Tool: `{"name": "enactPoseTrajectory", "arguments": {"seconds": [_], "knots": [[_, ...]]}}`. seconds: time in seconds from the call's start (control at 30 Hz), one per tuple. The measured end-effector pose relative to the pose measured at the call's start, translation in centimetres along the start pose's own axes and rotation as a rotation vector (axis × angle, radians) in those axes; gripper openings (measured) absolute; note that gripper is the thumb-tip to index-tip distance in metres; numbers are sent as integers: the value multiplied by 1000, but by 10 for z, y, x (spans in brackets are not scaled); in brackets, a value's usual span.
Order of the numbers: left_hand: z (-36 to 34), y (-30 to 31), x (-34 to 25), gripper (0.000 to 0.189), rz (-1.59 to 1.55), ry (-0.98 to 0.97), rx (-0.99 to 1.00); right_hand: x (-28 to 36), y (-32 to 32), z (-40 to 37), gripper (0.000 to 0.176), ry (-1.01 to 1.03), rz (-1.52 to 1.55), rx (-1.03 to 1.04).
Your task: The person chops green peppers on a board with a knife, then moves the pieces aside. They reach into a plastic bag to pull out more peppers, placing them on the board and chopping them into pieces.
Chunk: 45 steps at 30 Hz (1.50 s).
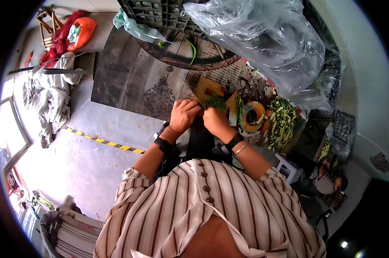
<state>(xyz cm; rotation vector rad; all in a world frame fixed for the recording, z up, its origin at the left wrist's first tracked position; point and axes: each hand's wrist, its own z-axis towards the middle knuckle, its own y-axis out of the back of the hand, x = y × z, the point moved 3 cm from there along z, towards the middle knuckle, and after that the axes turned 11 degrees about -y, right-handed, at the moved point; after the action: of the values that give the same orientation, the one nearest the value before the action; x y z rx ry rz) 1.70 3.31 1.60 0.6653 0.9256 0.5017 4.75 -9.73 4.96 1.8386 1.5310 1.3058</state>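
Observation:
At the table's near edge, my right hand (216, 122) is closed round the handle end of what looks like a kitchen knife (193, 90), its dark blade slanting up and left. My left hand (185, 115) sits right beside it with fingers curled and pressed together; whatever lies under the fingertips is hidden. Cut green shreds (216, 102) lie just beyond my right hand, and more green strips (239, 107) are to its right. A larger heap of sliced green peppers (281, 122) covers the table's right end. One whole long green pepper (192, 52) rests farther back.
The patterned table (134, 84) carries a big clear plastic bag (263, 38) at the back right. Behind it stands a black crate (164, 15), with a pale green bag (136, 28) nearby. White cloth (50, 96) hangs at left. Yellow-black tape (104, 141) crosses the floor.

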Motion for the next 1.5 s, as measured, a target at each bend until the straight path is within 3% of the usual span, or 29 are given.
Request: {"name": "enactPoseTrajectory", "arguments": {"seconds": [0.27, 0.33, 0.37, 0.4, 0.43, 0.5, 0.77, 0.8, 1.1, 1.17, 1.3, 1.5], "knots": [[-1, 0, 1, 19, 6, -11, -24, -4, 10, 3, 19, 4, 24, -98], [-10, 4, -1, 17, 6, 3, -10, -10, 13, -6, 21, 34, -24, 111], [-3, 0, 1, 15, 13, 2, -16, -12, 11, -13, 16, 157, 2, -11], [0, -2, 2, 14, 5, -4, -29, -26, 1, -17, 13, 233, -45, 58], [-2, -4, 1, 12, -2, -1, -32, -19, 12, -25, 11, 133, 36, 7], [3, -1, -1, 11, 12, -20, -36, -12, 21, -30, 11, -79, -33, 155], [4, -5, 0, 12, -15, -3, -19, -19, -1, -22, 13, -108, -11, 69], [3, -4, -1, 11, -18, 2, -14, -16, -4, -21, 15, -36, 19, -35], [4, -5, -2, 10, 29, -3, -17, -15, -11, 14, 18, 67, 121, -133], [3, -7, 0, 11, 14, -9, -20, -28, -12, 20, 20, -67, 263, -140], [3, -5, 0, 13, 4, -2, -11, -24, 11, -6, 19, 31, 32, -67], [0, -7, 1, 11, 42, 0, -23, -14, 21, -36, 16, 59, 36, -63]]}}
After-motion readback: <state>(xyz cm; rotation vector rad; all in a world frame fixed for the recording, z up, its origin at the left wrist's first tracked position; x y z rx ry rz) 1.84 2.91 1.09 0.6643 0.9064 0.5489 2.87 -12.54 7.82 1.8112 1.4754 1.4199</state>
